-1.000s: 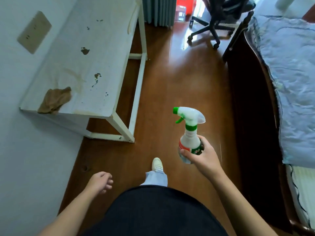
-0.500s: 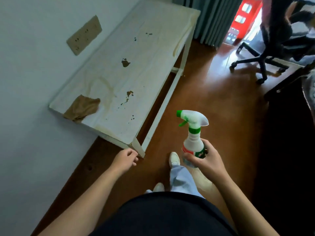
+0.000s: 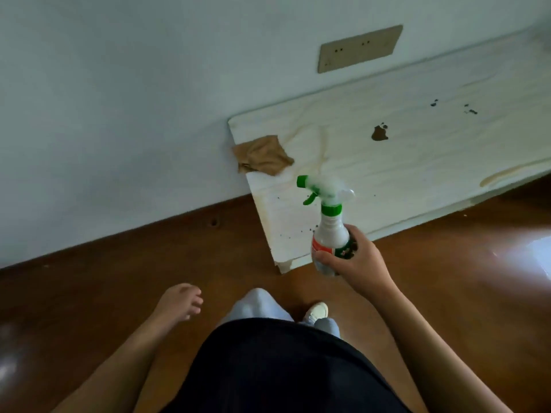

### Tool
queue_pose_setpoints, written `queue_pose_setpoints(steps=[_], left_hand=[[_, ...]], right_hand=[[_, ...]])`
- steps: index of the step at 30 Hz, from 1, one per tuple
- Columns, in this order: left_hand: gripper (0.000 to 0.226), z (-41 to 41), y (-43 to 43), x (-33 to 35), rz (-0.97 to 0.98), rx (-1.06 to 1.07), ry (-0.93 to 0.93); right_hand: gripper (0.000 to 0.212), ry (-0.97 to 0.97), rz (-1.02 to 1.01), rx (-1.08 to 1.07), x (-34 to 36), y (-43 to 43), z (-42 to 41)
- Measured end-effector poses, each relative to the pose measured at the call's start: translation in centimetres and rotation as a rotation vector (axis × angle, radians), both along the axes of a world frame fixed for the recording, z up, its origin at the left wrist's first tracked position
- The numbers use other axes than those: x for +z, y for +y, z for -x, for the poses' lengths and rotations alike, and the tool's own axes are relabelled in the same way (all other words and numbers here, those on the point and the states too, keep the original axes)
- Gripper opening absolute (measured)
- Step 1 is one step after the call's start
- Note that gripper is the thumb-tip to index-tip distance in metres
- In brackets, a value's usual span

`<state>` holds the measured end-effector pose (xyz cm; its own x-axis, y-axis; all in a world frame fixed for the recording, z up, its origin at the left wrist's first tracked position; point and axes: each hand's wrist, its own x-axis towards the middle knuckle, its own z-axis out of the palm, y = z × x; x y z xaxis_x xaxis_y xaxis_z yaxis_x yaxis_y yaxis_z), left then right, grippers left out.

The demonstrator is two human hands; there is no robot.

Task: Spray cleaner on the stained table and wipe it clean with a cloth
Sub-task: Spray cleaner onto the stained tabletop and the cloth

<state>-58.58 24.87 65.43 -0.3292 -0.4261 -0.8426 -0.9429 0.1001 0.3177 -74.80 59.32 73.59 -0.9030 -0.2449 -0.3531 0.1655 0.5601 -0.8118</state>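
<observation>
Counter (image 3: 417, 162) now fills right of frame, closer than half second ago. Right hand (image 3: 354, 257) grips spray bottle (image 3: 329, 231) low on body (trigger untouched). Left hand (image 3: 179, 302) loose, empty. Cloth (image 3: 262, 155) at counter's left end. Spraying likely next.

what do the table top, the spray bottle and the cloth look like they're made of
Table top: looks like wood painted or laminated off-white, matte; faint grain lines show, plus brown stains.
Spray bottle: plastic, glossy white body, green collar and trigger, translucent head.
Cloth: soft woven fabric, tan and matte, lying crumpled in folds at the table's corner. The fibre cannot be told.
</observation>
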Motion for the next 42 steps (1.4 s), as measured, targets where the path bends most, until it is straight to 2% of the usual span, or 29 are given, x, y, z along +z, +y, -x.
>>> queue_pose_setpoints(steps=[5, 10, 22, 27, 34, 42], left_hand=[[0.023, -1.4, -1.6, -1.2, -0.118, 0.146, -0.052], [0.024, 1.8, -3.0, -2.0, -0.165, 0.132, -0.124], [0.017, 13.7, -2.3, -0.1, -0.058, -0.115, 0.061], [0.021, 15.1, -0.7, -0.1, -0.04, -0.076, 0.077], [0.018, 14.7, 1.3, 0.1, -0.008, 0.051, 0.026], [0.018, 15.5, 3.7, 1.0, 0.024, 0.125, 0.038]], right_hand=[[0.062, -0.004, 0.008, 0.163, -0.2, -4.3, 3.8], [0.066, -0.002, 0.0, 0.167, -1.0, -7.1, 6.1], [0.067, 0.07, -0.059, -0.016, -1.8, -7.2, 13.9], [0.062, 0.083, -0.08, 0.034, -2.4, -7.5, 19.9], [0.07, 0.099, -0.092, 0.079, -6.2, -7.5, 27.6], [0.067, 0.088, -0.108, 0.189, -9.4, -6.9, 31.0]])
